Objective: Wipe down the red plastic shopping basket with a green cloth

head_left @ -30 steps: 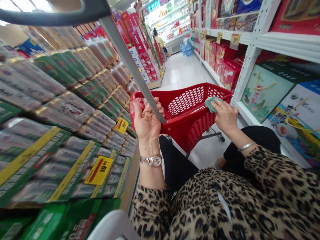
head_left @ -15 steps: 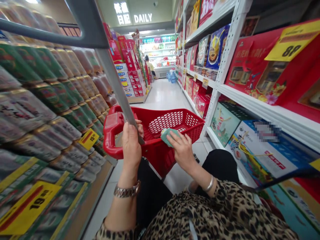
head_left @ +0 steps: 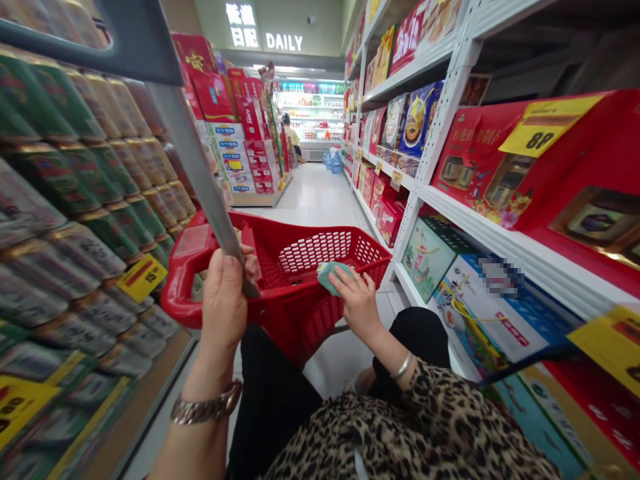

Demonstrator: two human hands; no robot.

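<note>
A red plastic shopping basket [head_left: 300, 313] with a perforated far wall stands in front of my knees. Its grey pull handle [head_left: 193, 160] rises at a slant to the upper left. My left hand [head_left: 227, 287] is wrapped round the lower part of this handle, beside the basket's thick red loop grip [head_left: 175, 280]. Over the near rim, my right hand [head_left: 357, 300] presses a pale green cloth [head_left: 333, 275] against the basket's side. The fingers lie across the cloth and cover part of it.
Stacked drink cans [head_left: 100, 227] line the left, with a yellow price tag [head_left: 143, 277]. White shelves [head_left: 435, 127] with gift boxes [head_left: 490, 307] stand close on the right. The tiled aisle [head_left: 313, 193] runs ahead to a person [head_left: 293, 137] near lit fridge shelves.
The view has turned, so the basket and both hands appear farther left. My left hand still grips the handle; my right hand and the cloth have shifted only slightly along the rim.
</note>
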